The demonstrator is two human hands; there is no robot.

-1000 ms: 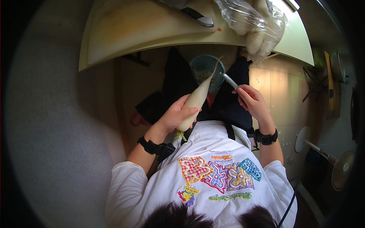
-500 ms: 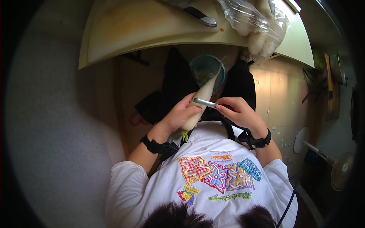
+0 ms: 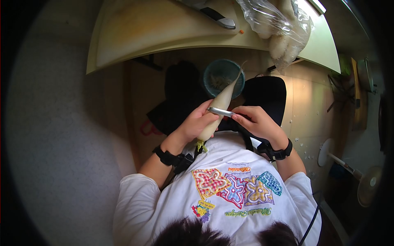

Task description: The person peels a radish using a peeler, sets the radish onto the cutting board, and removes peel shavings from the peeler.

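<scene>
My left hand (image 3: 198, 123) is wrapped round the thick lower part of a white radish (image 3: 222, 101), whose green stub points toward my shirt and whose thin root tip points away. In my right hand (image 3: 255, 119) is a silver peeler (image 3: 220, 111), its head lying across the radish close to my left fingers. Under the root tip, on the floor between my legs, stands a teal basin (image 3: 209, 84) with pale scraps inside.
A table (image 3: 123, 51) with a cutting board and a black-handled knife (image 3: 218, 18) spans the top. A clear bag (image 3: 283, 39) of radishes hangs over its edge. A fan (image 3: 369, 185) stands at the right. White bits dot the floor.
My legs have spread and shifted, showing more of the basin. Both hands, the radish and the peeler are almost where they were.
</scene>
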